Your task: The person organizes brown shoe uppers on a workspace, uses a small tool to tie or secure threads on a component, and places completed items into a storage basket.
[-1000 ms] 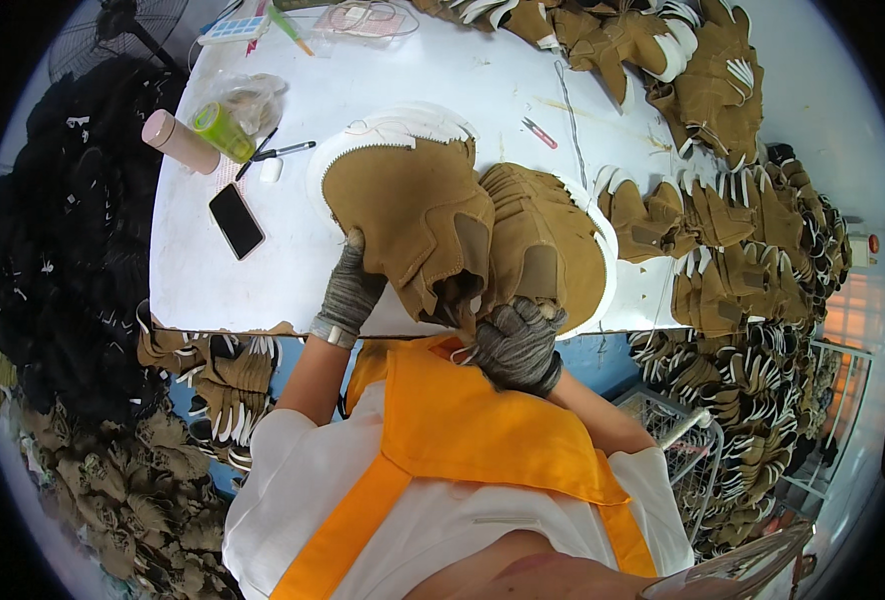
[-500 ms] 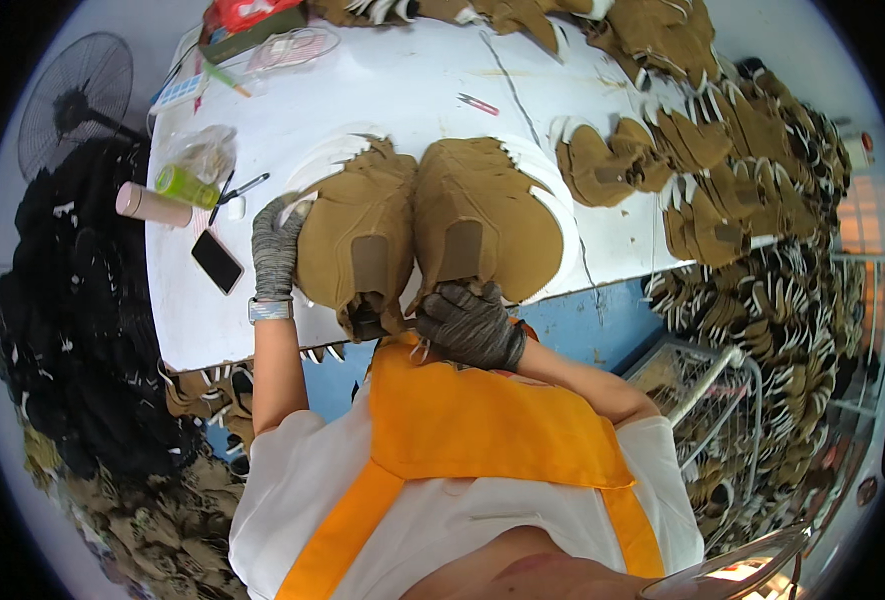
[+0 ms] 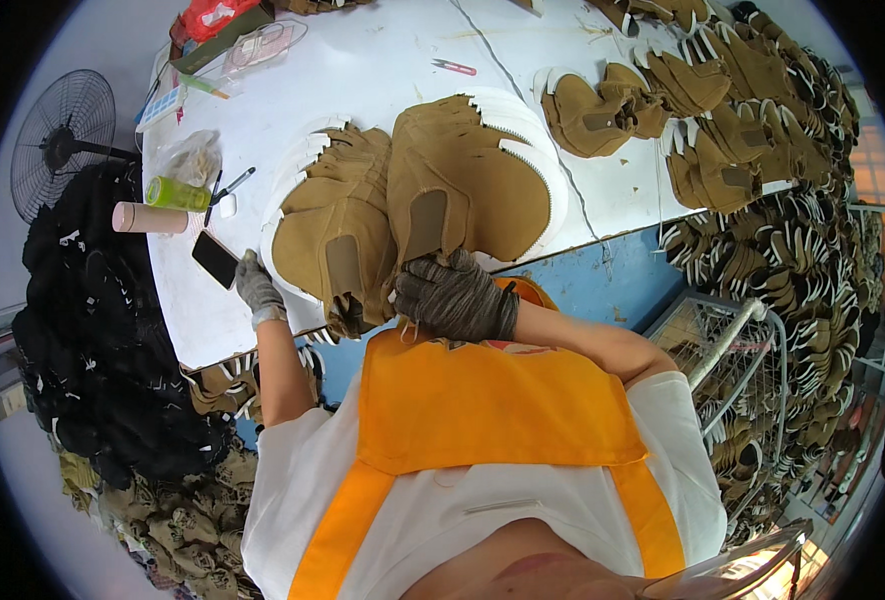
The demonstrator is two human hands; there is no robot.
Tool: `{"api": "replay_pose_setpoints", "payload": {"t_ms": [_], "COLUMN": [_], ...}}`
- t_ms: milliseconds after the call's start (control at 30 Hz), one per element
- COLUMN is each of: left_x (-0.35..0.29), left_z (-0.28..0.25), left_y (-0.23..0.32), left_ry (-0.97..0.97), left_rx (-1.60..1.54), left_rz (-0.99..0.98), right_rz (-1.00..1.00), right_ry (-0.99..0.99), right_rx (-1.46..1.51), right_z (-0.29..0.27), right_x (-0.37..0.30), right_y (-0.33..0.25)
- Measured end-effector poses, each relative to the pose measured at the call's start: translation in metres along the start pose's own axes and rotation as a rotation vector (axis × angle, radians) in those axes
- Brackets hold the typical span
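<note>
Two thick bundles of brown shoe uppers with white edges are side by side at the table's front edge: a left bundle [image 3: 308, 228] and a right bundle [image 3: 503, 195]. My right hand [image 3: 460, 298], in a dark grey knitted glove, is closed on the near end of the right bundle, its fingertips hidden by the fabric. My left hand [image 3: 259, 288], also gloved in grey, is off the bundles, between the left bundle and a dark phone [image 3: 215, 259]. Its fingers are stretched out and nothing shows in them.
Beside the phone are a pink flask [image 3: 151, 218], a green bottle [image 3: 177, 193] and a pen [image 3: 235, 186]. Red-handled snips [image 3: 455, 67] lie at the back. More uppers [image 3: 588, 112] stand on the right. A wire cart [image 3: 728, 350] is at my right, a fan [image 3: 63, 142] far left.
My left hand has let go of the left bundle and drawn back toward me. The right bundle has tilted and spread slightly, with my right hand still on it. The view has shifted.
</note>
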State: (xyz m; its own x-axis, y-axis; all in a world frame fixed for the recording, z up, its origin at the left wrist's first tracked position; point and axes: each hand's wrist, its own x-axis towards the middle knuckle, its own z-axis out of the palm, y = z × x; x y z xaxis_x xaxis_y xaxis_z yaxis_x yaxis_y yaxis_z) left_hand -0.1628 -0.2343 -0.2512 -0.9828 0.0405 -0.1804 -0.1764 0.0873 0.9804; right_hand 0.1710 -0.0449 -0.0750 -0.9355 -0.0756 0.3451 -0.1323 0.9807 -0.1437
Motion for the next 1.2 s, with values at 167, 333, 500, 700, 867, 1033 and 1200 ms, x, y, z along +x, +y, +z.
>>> {"api": "replay_pose_setpoints", "payload": {"t_ms": [167, 333, 500, 700, 867, 1033, 1200], "left_x": [0.011, -0.045, -0.143, -0.176, -0.175, -0.159, -0.144], "left_z": [-0.05, -0.048, 0.011, 0.07, 0.091, 0.104, 0.121], "left_y": [-0.111, -0.155, -0.039, 0.007, 0.01, 0.014, 0.017], "left_ry": [-0.081, -0.47, -0.753, -1.083, -1.018, -0.977, -0.969], "left_rx": [-0.171, 0.526, -0.292, -0.415, -0.389, -0.328, -0.221], "left_rz": [-0.147, 0.04, -0.596, -0.575, -0.725, -0.723, -0.666], "right_rz": [0.062, 0.031, -0.026, -0.026, -0.048, 0.093, 0.283], "right_ry": [-0.041, 0.035, 0.028, -0.052, -0.089, -0.093, 0.228], "right_rx": [-0.023, -0.089, -0.048, -0.059, -0.074, -0.052, 0.118], "right_z": [-0.01, -0.008, -0.002, -0.008, -0.002, -0.017, -0.047], "right_x": [0.008, 0.013, 0.013, 0.019, 0.02, 0.033, 0.073], "right_y": [-0.004, -0.006, 0.004, 0.007, 0.008, -0.002, 0.006]}}
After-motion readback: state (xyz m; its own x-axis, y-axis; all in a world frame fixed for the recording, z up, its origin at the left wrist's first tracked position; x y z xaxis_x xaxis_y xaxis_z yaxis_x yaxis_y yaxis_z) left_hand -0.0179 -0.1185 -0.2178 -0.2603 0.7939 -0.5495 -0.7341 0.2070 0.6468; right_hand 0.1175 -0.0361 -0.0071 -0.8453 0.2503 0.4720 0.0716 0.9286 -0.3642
